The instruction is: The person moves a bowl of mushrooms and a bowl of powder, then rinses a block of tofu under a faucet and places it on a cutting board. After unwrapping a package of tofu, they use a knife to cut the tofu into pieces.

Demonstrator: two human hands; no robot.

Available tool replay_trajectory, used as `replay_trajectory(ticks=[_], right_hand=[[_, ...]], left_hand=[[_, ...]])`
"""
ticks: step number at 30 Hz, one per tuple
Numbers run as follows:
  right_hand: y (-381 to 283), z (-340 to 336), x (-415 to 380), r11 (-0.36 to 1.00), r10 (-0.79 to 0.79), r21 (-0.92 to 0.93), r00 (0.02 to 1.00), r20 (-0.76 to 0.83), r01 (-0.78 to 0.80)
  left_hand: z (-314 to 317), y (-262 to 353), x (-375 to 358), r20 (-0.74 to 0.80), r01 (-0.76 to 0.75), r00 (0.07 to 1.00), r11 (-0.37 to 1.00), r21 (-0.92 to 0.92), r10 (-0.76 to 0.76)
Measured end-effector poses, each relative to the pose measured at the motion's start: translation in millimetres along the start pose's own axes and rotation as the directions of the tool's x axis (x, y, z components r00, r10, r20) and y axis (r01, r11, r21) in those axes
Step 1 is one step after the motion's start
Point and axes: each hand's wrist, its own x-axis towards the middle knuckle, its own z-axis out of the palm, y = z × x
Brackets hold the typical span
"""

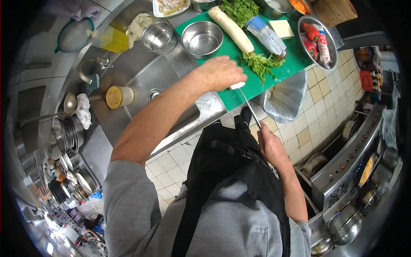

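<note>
Head view: across the board's edge, a blade is gripped by the left hand at its white end, by the right hand at the other; packet lettering is illegible.

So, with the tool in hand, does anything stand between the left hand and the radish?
Nothing visible does. Only bare board separates the left hand, gripping the tool, from the radish's near end. The bowl and greens flank that gap.
</note>
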Motion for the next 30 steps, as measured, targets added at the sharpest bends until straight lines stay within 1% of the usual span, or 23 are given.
replay_trajectory(ticks=[2, 4, 6, 8, 10, 12, 14, 15, 16, 17, 18, 19, 20, 21, 22, 23, 24, 25, 27, 28, 29, 30], right_hand=[[8, 7, 1, 1.000, -0.007, 0.006, 1.000, -0.008, 0.007], [12, 9, 4, 0.998, 0.046, -0.042, 0.998, 0.035, -0.044], [13, 8, 6, 0.997, 0.050, -0.055, 0.998, 0.044, -0.048], [14, 4, 4, 0.996, 0.055, -0.071, 0.997, 0.052, -0.051], [16, -6, 0, 0.996, 0.020, -0.092, 0.997, 0.069, -0.013], [21, -16, -14, 0.994, 0.024, -0.106, 0.997, 0.073, -0.016], [27, -30, -35, 0.993, 0.025, -0.121, 0.996, 0.084, -0.015], [29, -42, -48, 0.990, 0.084, -0.126, 0.990, 0.109, -0.070], [33, -50, -61, 0.983, 0.143, -0.131, 0.981, 0.133, -0.126], [40, -54, -75, 0.984, 0.140, -0.132, 0.982, 0.128, -0.123], [49, -55, -91, 0.978, 0.204, -0.069, 0.975, 0.084, -0.198], [53, -55, -102, 0.963, 0.268, -0.002, 0.962, 0.047, -0.269], [53, -56, -108, 0.964, 0.264, -0.002, 0.963, 0.047, -0.264], [52, -57, -113, 0.930, 0.360, 0.074, 0.933, 0.004, -0.359], [52, -59, -117, 0.881, 0.456, 0.154, 0.889, -0.030, -0.447], [53, -59, -117, 0.882, 0.447, 0.192, 0.893, -0.050, -0.430], [54, -60, -114, 0.882, 0.446, 0.193, 0.894, -0.048, -0.430], [53, -62, -110, 0.890, 0.434, 0.189, 0.898, -0.071, -0.415], [46, -66, -97, 0.895, 0.425, 0.190, 0.901, -0.091, -0.403], [44, -68, -89, 0.917, 0.379, 0.177, 0.920, -0.103, -0.358], [42, -70, -83, 0.936, 0.331, 0.164, 0.937, -0.114, -0.311], [39, -72, -78, 0.935, 0.332, 0.170, 0.937, -0.110, -0.311]], left_hand=[[0, 1, 0, -0.007, 0.005, 1.000, 1.000, 0.000, -0.005], [-2, 1, 0, 0.007, 0.005, 1.000, 1.000, 0.000, -0.005], [-2, 1, -1, 0.019, 0.003, 1.000, 1.000, 0.001, -0.003], [5, 0, -1, -0.032, 0.003, 0.999, 1.000, 0.014, -0.002], [11, -1, -4, -0.048, 0.010, 0.999, 1.000, 0.023, -0.009], [5, -3, -10, -0.070, 0.018, 0.997, 0.999, 0.037, -0.015], [-2, -3, -20, -0.174, 0.017, 0.984, 0.991, -0.132, -0.040], [-3, 3, -24, -0.179, 0.019, 0.983, 0.992, -0.128, -0.042], [-2, 12, -28, -0.245, 0.115, 0.947, 0.931, -0.347, -0.209], [0, 16, -29, -0.270, 0.179, 0.886, 0.814, -0.552, -0.377], [12, 18, -27, -0.273, 0.180, 0.884, 0.816, -0.550, -0.379], [32, 20, -23, -0.133, 0.213, 0.818, 0.509, -0.834, -0.560], [48, 21, -18, 0.068, 0.190, 0.747, 0.114, -0.975, -0.662], [55, 22, -15, 0.167, 0.198, 0.723, -0.030, -0.980, -0.671], [67, 19, -13, 0.167, 0.198, 0.721, -0.032, -0.980, -0.672], [72, 17, -12, 0.224, 0.258, 0.668, -0.062, -0.964, -0.710], [77, 14, -11, 0.278, 0.316, 0.609, -0.094, -0.944, -0.743], [83, 11, -15, 0.278, 0.318, 0.608, -0.093, -0.943, -0.744], [64, 15, -24, 0.221, 0.512, 0.499, 0.079, -0.855, -0.838], [52, 20, -28, 0.224, 0.517, 0.499, 0.080, -0.852, -0.837], [38, 26, -33, 0.008, 0.568, 0.563, 0.380, -0.730, -0.827], [30, 29, -35, -0.187, 0.579, 0.641, 0.629, -0.518, -0.744]])
